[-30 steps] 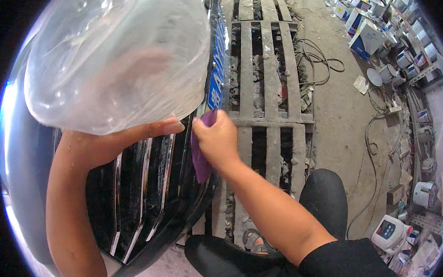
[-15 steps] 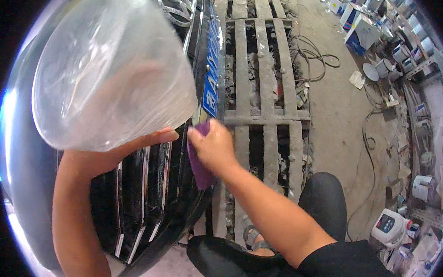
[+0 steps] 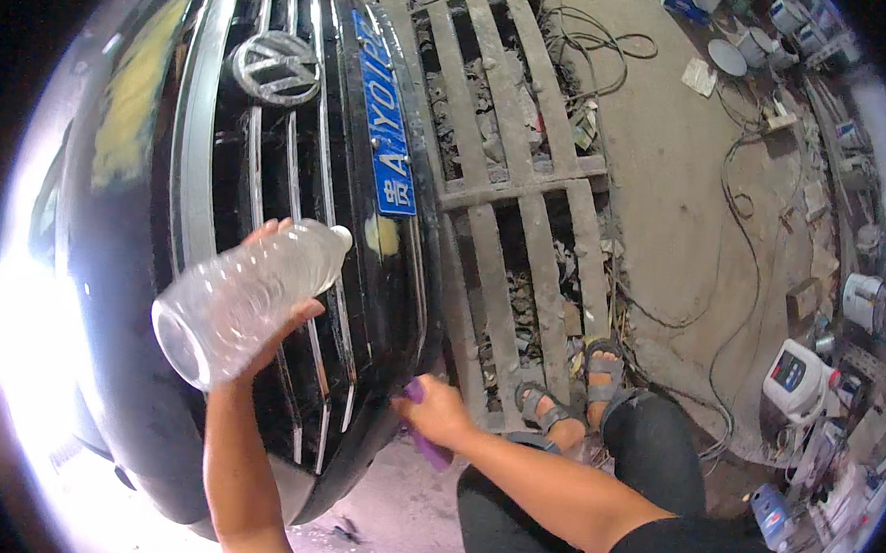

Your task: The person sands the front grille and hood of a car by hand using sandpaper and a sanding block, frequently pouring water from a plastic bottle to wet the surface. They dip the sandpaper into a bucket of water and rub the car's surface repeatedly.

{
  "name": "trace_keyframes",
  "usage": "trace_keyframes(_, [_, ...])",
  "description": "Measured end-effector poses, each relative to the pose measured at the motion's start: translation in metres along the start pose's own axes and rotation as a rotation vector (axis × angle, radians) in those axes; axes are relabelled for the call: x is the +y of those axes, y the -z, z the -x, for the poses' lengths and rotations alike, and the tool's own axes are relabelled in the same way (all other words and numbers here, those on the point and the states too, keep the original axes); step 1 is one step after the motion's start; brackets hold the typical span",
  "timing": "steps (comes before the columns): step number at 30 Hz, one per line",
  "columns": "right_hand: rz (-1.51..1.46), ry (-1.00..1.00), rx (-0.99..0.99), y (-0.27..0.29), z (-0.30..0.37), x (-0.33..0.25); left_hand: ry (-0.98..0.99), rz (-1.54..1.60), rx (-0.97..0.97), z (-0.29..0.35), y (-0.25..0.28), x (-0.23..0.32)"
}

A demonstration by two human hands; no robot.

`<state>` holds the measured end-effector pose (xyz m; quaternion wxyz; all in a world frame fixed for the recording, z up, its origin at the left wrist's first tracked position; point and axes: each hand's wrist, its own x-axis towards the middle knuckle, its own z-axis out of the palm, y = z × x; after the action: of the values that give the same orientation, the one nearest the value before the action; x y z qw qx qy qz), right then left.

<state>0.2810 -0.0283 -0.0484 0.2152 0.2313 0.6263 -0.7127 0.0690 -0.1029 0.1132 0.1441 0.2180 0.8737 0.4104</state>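
Observation:
My left hand (image 3: 282, 334) is wrapped round a clear plastic bottle (image 3: 247, 296), holding it slanted over the dark car grille (image 3: 302, 379). The bottle's white neck end points right, toward a small yellowish patch (image 3: 382, 237) on the bumper below the blue number plate (image 3: 386, 123). At the lower right corner of the car's front, my right hand (image 3: 436, 413) grips a folded purple sheet (image 3: 429, 448). Whether it is cloth or sandpaper, I cannot tell. A larger yellowish patch (image 3: 137, 90) shows on the dark bonnet (image 3: 115, 219) at the upper left.
Wooden pallets (image 3: 530, 241) lie along the car's front, close to my sandalled feet (image 3: 561, 415). Hoses and cables (image 3: 753, 293) run over the concrete floor. Down the right side are cans, a white jug-like container (image 3: 796, 383) and assorted clutter.
The bottle, close to the camera before, is now lower and farther away. My right hand has left the bumper below the number plate, moving to the bumper's near corner with the purple sheet.

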Motion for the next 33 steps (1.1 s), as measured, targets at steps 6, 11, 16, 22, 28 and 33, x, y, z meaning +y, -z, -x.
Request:
trace_keyframes(6, [-0.458,-0.152,-0.087,0.081,0.025,-0.028,0.43,0.053,-0.114,0.041,-0.031,0.019])
trace_keyframes(11, [-0.515,-0.219,-0.481,0.106,0.058,-0.069,-0.329,-0.757,-0.47,0.096,-0.069,0.027])
trace_keyframes(16, [-0.278,-0.138,-0.295,0.102,0.049,-0.056,-0.188,-0.857,-0.452,0.117,-0.09,0.016])
trace_keyframes(22, [0.108,-0.071,-0.384,0.14,0.025,-0.087,-0.08,-1.358,-0.69,0.098,-0.108,-0.052])
trace_keyframes(28, [0.079,0.134,-0.266,0.159,0.017,-0.093,-0.016,-1.595,-0.434,-0.046,-0.152,-0.063])
trace_keyframes(33, [0.013,0.13,-0.271,0.159,0.022,-0.094,-0.087,-1.596,-0.389,-0.092,-0.135,-0.075])
